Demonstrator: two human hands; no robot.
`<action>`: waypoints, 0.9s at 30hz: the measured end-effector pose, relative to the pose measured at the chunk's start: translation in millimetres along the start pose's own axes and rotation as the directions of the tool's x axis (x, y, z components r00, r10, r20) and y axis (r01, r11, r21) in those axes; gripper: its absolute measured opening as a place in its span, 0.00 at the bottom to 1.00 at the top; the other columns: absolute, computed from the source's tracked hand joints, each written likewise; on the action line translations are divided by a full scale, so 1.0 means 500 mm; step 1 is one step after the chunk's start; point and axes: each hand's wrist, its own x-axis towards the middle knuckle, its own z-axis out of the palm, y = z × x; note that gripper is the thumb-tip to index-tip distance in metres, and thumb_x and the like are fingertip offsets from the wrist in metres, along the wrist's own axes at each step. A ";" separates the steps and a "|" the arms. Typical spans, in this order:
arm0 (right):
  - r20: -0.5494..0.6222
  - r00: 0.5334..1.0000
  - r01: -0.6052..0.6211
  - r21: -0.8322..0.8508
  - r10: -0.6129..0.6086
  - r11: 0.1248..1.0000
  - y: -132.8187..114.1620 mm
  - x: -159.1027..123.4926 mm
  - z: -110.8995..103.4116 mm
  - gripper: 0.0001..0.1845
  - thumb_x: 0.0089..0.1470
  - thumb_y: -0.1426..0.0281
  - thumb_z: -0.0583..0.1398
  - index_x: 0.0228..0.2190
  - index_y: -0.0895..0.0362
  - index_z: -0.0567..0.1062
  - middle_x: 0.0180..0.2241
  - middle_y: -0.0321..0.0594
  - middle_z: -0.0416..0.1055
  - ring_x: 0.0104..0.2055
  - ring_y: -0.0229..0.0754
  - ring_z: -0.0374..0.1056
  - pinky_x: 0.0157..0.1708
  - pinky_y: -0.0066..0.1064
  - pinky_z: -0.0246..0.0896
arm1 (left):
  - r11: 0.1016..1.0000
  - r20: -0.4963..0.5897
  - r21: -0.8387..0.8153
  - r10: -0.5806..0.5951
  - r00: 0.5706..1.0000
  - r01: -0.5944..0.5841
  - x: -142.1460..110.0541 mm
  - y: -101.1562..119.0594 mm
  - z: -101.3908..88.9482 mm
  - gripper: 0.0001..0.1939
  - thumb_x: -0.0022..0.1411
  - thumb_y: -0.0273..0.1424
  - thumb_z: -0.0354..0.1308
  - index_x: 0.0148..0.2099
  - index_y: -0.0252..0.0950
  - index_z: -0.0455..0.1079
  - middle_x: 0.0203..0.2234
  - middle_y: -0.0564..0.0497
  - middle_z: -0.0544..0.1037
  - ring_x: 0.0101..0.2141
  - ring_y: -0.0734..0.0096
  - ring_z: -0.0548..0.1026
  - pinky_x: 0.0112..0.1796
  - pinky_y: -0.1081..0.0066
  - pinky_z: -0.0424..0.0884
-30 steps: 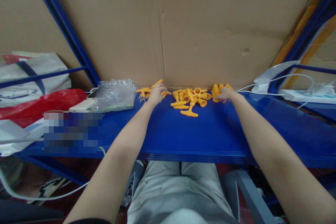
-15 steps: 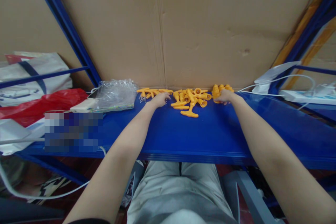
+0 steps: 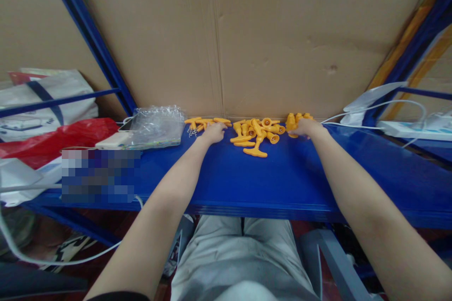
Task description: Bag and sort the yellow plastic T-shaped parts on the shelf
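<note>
Left of the yellow pile (image 3: 259, 134), the left hand (image 3: 214, 133) half-curls over corkscrews (image 3: 192, 122); right of it, the right hand (image 3: 308, 128) half-curls at yellow caps (image 3: 291, 122); whether either grips, I cannot tell.

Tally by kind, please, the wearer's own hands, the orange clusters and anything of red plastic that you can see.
Hands: 2, left hand and right hand
Orange clusters: 3, handles by the left hand, middle pile, pieces at the right hand
Red plastic bundle: 1
Total: 6
</note>
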 end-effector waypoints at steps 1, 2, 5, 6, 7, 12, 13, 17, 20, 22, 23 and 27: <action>0.002 1.000 -0.023 -0.035 0.023 0.999 -0.007 -0.005 -0.008 0.35 0.54 0.58 0.66 0.59 0.61 0.71 0.55 0.60 0.73 0.58 0.59 0.70 0.54 0.47 0.67 | 1.000 0.002 -0.001 -0.020 1.000 0.020 -0.002 0.001 -0.001 0.24 0.65 0.24 0.48 0.57 0.40 0.76 0.60 0.44 0.75 0.62 0.50 0.69 0.64 0.41 0.57; 0.034 0.997 -0.063 -0.061 0.065 0.996 -0.015 -0.011 -0.017 0.35 0.55 0.59 0.64 0.60 0.61 0.70 0.56 0.61 0.71 0.60 0.59 0.69 0.55 0.47 0.66 | 0.999 0.005 -0.005 -0.036 0.999 0.036 -0.004 0.003 -0.001 0.24 0.65 0.24 0.48 0.58 0.41 0.76 0.61 0.45 0.74 0.63 0.49 0.68 0.64 0.38 0.54; 0.093 0.985 -0.133 -0.109 0.144 0.985 -0.041 -0.034 -0.052 0.31 0.58 0.59 0.62 0.58 0.63 0.73 0.56 0.62 0.72 0.60 0.59 0.69 0.55 0.45 0.67 | 0.998 0.026 -0.011 -0.058 0.998 0.058 -0.007 0.005 -0.001 0.24 0.66 0.25 0.49 0.62 0.43 0.72 0.66 0.46 0.68 0.66 0.48 0.64 0.65 0.34 0.50; 0.084 0.985 -0.142 -0.117 0.152 0.983 -0.049 -0.041 -0.064 0.30 0.59 0.60 0.61 0.57 0.63 0.74 0.55 0.63 0.73 0.59 0.59 0.70 0.54 0.45 0.68 | 0.998 0.035 -0.008 -0.059 0.998 0.060 -0.007 0.005 -0.001 0.25 0.66 0.26 0.50 0.63 0.43 0.70 0.67 0.46 0.66 0.67 0.48 0.62 0.65 0.34 0.49; 0.071 0.985 -0.150 -0.121 0.159 0.981 -0.055 -0.047 -0.073 0.28 0.59 0.61 0.61 0.57 0.64 0.75 0.54 0.63 0.74 0.59 0.59 0.71 0.53 0.45 0.68 | 0.998 0.042 -0.005 -0.058 0.997 0.058 -0.007 0.005 -0.002 0.26 0.67 0.27 0.50 0.65 0.44 0.68 0.69 0.46 0.64 0.68 0.48 0.60 0.65 0.34 0.49; -0.015 0.987 -0.163 -0.115 0.162 0.980 -0.073 -0.058 -0.092 0.24 0.59 0.62 0.61 0.52 0.63 0.79 0.49 0.63 0.77 0.54 0.57 0.75 0.48 0.41 0.71 | 0.999 0.057 0.014 -0.037 0.998 0.036 -0.010 0.008 -0.006 0.26 0.69 0.31 0.50 0.68 0.45 0.64 0.70 0.47 0.62 0.70 0.49 0.56 0.65 0.33 0.49; -0.032 0.989 -0.149 -0.116 0.147 0.982 -0.077 -0.059 -0.091 0.24 0.60 0.62 0.61 0.51 0.63 0.79 0.48 0.62 0.77 0.53 0.57 0.75 0.48 0.40 0.71 | 0.999 0.059 0.019 -0.032 0.998 0.031 -0.010 0.009 -0.007 0.26 0.69 0.31 0.50 0.67 0.46 0.64 0.69 0.47 0.63 0.70 0.50 0.56 0.65 0.33 0.49; -0.073 0.997 -0.021 -0.117 0.012 0.993 -0.105 -0.069 -0.085 0.24 0.63 0.59 0.57 0.51 0.63 0.79 0.47 0.62 0.78 0.53 0.56 0.75 0.49 0.40 0.69 | 0.999 0.004 0.027 -0.035 0.999 0.035 -0.012 0.014 -0.009 0.25 0.67 0.29 0.52 0.64 0.46 0.68 0.66 0.46 0.68 0.68 0.49 0.60 0.65 0.35 0.50; -0.103 0.992 0.061 -0.104 -0.072 0.993 -0.129 -0.081 -0.082 0.25 0.66 0.60 0.53 0.51 0.64 0.78 0.47 0.63 0.77 0.55 0.58 0.74 0.50 0.41 0.68 | 0.995 -0.063 0.014 -0.095 0.994 0.096 -0.011 0.014 -0.007 0.23 0.65 0.26 0.52 0.61 0.42 0.72 0.62 0.42 0.73 0.65 0.46 0.65 0.65 0.36 0.51; -0.133 0.986 0.091 -0.097 -0.104 0.991 -0.139 -0.085 -0.079 0.25 0.67 0.61 0.50 0.50 0.64 0.79 0.47 0.63 0.77 0.55 0.59 0.73 0.50 0.42 0.68 | 0.988 -0.084 -0.003 -0.153 0.985 0.154 -0.009 0.011 -0.005 0.23 0.64 0.25 0.52 0.59 0.39 0.74 0.60 0.39 0.75 0.63 0.43 0.68 0.64 0.35 0.51; -0.144 0.983 0.102 -0.097 -0.116 0.990 -0.142 -0.086 -0.077 0.25 0.67 0.62 0.49 0.50 0.64 0.79 0.47 0.63 0.78 0.55 0.59 0.73 0.50 0.42 0.68 | 0.985 -0.089 -0.012 -0.175 0.981 0.175 -0.007 0.010 -0.004 0.23 0.63 0.25 0.52 0.59 0.38 0.74 0.59 0.38 0.75 0.62 0.41 0.69 0.64 0.35 0.52; -0.140 0.983 0.106 -0.101 -0.120 0.989 -0.140 -0.083 -0.070 0.25 0.67 0.64 0.49 0.50 0.64 0.79 0.47 0.62 0.78 0.54 0.60 0.73 0.51 0.42 0.68 | 0.981 -0.107 -0.018 -0.195 0.975 0.194 -0.004 0.003 -0.002 0.22 0.64 0.26 0.52 0.58 0.37 0.74 0.58 0.37 0.76 0.60 0.41 0.70 0.63 0.35 0.53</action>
